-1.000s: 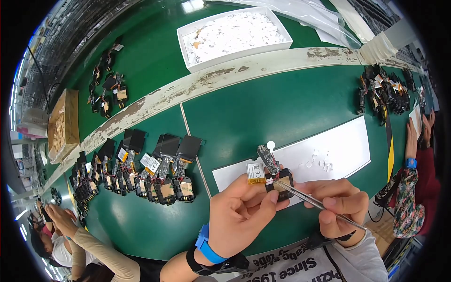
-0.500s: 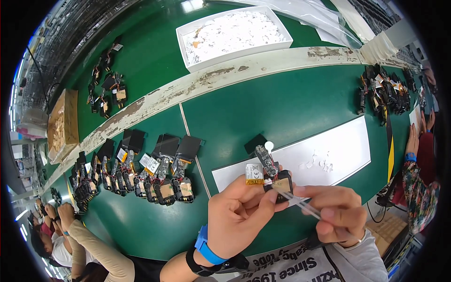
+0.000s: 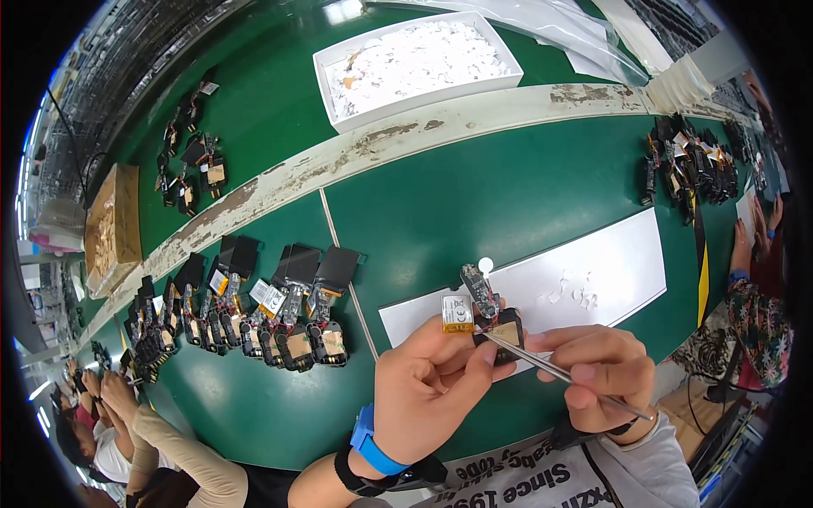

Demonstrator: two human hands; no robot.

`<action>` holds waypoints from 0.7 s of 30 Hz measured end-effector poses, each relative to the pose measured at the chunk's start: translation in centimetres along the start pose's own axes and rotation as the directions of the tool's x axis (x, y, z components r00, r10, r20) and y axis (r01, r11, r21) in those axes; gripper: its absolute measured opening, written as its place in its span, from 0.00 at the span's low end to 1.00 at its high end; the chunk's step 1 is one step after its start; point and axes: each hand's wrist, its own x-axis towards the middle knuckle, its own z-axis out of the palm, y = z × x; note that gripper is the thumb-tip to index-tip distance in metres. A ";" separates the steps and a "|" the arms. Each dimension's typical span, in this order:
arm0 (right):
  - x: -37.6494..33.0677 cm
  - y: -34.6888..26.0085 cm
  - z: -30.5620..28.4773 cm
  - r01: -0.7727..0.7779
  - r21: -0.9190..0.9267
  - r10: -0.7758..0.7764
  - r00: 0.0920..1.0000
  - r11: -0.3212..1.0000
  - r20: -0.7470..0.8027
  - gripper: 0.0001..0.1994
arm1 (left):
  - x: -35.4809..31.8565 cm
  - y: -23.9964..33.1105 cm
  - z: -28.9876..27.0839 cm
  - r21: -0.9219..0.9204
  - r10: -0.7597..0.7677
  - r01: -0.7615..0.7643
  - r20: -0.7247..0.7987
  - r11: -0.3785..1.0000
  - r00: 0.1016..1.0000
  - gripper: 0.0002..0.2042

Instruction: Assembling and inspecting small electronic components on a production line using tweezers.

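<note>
Near the front of the bench, my left hand (image 3: 432, 385) is closed on a small electronic assembly. Its black housing (image 3: 509, 330) sits between thumb and fingers, with a narrow circuit board (image 3: 480, 289) above and a silver pouch battery (image 3: 457, 311) beside the board. A round white tab (image 3: 485, 264) stands out at the top of the board. My right hand (image 3: 605, 372) pinches metal tweezers (image 3: 550, 367), which slant up and left. Their tips reach the housing near my left thumb; whether they grip anything there is too small to tell.
Similar assemblies (image 3: 296, 339) stand in a row at left, with more (image 3: 690, 161) at far right. A white sheet (image 3: 610, 262) with small white scraps (image 3: 576, 289) lies beyond my hands. A worn white ledge (image 3: 398, 127) crosses behind, then a box of scraps (image 3: 423, 63). Other people work at both sides.
The tweezers, pale and blurred before, now show sharp and metallic, with their rear end lower and farther right. The tan face of the housing now looks darker. My left hand has barely moved.
</note>
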 end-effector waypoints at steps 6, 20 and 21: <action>-0.8 -0.9 -0.6 -0.118 0.297 0.218 0.918 0.948 -0.331 0.11 | 0.3 0.1 0.0 0.014 -0.055 0.055 -0.008 0.998 0.998 0.16; -1.0 -2.0 -3.6 -0.395 0.028 0.380 0.859 0.918 -0.344 0.06 | 0.2 0.2 0.1 0.073 -0.049 0.050 -0.007 0.996 0.999 0.17; -0.7 -2.0 -3.4 -0.332 0.112 0.348 0.851 0.937 -0.394 0.07 | 0.2 0.1 0.1 0.075 -0.048 0.048 -0.006 0.996 0.999 0.17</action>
